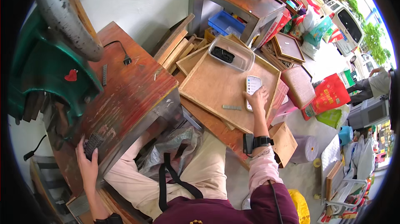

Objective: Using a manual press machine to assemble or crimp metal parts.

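Note:
My left hand (pixel 86 166) is at the near edge of a worn red-brown wooden bench (pixel 129 84). Its thumb and fingers close round a small dark grey block of ridged strips (pixel 95 142). To the right, my right hand (pixel 257 99) reaches over a lit phone (pixel 252 85) lying in a shallow wooden tray (pixel 208 78). The thumb lies across the screen and the other fingers are apart at the phone's right side. A grey ridged strip (pixel 231 107) lies in the tray, and a similar strip (pixel 104 75) on the bench.
A green machine (pixel 50 57) stands at the left of the bench, near a black plug (pixel 127 60). A clear plastic box (pixel 241 59) with a black object sits in the tray's far part. Bags and a red sack (pixel 329 95) lie on the right; a person (pixel 380 83) is beyond.

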### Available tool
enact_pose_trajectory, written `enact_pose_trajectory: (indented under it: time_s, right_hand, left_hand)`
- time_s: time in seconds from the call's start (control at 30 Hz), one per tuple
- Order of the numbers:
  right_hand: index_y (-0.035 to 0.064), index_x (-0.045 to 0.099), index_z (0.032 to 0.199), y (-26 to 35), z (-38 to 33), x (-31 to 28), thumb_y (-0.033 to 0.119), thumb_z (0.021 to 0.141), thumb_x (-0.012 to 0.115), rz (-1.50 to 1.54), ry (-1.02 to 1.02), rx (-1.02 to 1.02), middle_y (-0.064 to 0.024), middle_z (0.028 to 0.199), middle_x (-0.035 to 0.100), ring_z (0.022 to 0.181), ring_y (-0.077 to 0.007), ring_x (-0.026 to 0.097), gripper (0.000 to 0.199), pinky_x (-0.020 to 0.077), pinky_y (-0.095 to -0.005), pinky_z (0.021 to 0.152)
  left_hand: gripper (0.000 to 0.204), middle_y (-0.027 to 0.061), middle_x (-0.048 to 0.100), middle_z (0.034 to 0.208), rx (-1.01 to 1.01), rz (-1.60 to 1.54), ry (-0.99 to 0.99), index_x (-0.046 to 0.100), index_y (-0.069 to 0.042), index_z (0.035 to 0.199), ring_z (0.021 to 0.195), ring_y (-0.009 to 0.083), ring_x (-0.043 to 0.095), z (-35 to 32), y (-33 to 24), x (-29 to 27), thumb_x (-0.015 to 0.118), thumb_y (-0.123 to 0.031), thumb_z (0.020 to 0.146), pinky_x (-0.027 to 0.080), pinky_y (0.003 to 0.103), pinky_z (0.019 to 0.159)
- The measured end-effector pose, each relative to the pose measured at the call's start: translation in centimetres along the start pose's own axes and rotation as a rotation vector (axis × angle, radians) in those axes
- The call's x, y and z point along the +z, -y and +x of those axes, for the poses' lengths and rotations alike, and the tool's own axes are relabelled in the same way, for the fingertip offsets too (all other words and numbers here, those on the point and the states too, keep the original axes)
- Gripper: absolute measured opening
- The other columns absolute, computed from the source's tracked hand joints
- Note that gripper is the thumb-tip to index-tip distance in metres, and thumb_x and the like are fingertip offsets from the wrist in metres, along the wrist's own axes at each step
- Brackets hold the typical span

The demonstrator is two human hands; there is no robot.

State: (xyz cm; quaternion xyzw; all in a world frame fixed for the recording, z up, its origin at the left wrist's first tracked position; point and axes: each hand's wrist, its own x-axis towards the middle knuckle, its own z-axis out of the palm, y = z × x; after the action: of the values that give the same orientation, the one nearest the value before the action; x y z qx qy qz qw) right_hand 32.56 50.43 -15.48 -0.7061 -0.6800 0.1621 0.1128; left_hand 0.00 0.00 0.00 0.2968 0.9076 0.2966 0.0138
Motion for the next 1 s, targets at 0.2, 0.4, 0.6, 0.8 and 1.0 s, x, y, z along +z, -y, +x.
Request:
enact_pose_trajectory:
  time_s: [0.2,0.4,0.6,0.8,1.0]
  right_hand:
    - [-0.0004,0.049,0.12,10.4,-11.5,-4.5,0.018,0.082,0.064,0.544,-0.148,-0.599,-0.0208,0.119,0.05,0.113,-0.0356,0.045,0.045,0.0374,-0.04,0.095]
    - [-0.0014,0.058,0.109,19.6,-25.7,-4.2,0.007,0.085,0.057,1.022,0.461,-1.045,-0.0149,0.102,0.061,0.092,-0.0244,0.06,0.026,0.0457,-0.0323,0.083]
    - [-0.0044,0.051,0.116,28.4,-35.3,-2.3,0.026,0.097,0.041,1.219,1.104,-0.817,-0.0138,0.113,0.057,0.105,-0.0199,0.052,0.037,0.0396,-0.0316,0.092]
    - [-0.0084,0.046,0.118,30.8,-37.3,0.9,0.027,0.098,0.035,1.531,1.522,-0.383,-0.0179,0.117,0.051,0.111,-0.0251,0.048,0.042,0.0329,-0.034,0.101]
    - [-0.0021,0.041,0.128,30.7,-35.3,-0.9,0.008,0.076,0.067,0.712,1.028,-1.399,-0.0184,0.12,0.05,0.117,-0.0299,0.046,0.059,0.038,-0.039,0.099]
  left_hand:
    - [0.056,0.0187,0.049,0.12,0.099,-0.01,-0.15,0.045,-0.005,0.127,0.11,0.032,0.047,-0.8,0.6,-0.5,0.066,-0.007,0.075,0.036,0.04,0.095]
    - [0.046,0.0158,0.054,0.107,0.222,0.076,-0.177,0.057,-0.004,0.111,0.101,0.0343,0.047,1.8,-1.3,1.2,0.072,-0.014,0.069,0.039,0.042,0.09]
    - [0.044,0.017,0.052,0.105,0.161,0.025,-0.16,0.057,-0.003,0.109,0.099,0.0354,0.045,0.6,-0.2,0.5,0.071,-0.016,0.07,0.037,0.042,0.089]
    - [0.048,0.0193,0.05,0.103,0.162,0.017,-0.136,0.057,-0.001,0.11,0.097,0.0363,0.045,0.7,-0.2,0.7,0.072,-0.02,0.069,0.037,0.043,0.088]
    - [0.055,0.0208,0.049,0.109,0.207,-0.01,-0.051,0.048,0.002,0.118,0.104,0.0369,0.044,0.1,0.8,-0.5,0.07,-0.015,0.07,0.037,0.042,0.092]
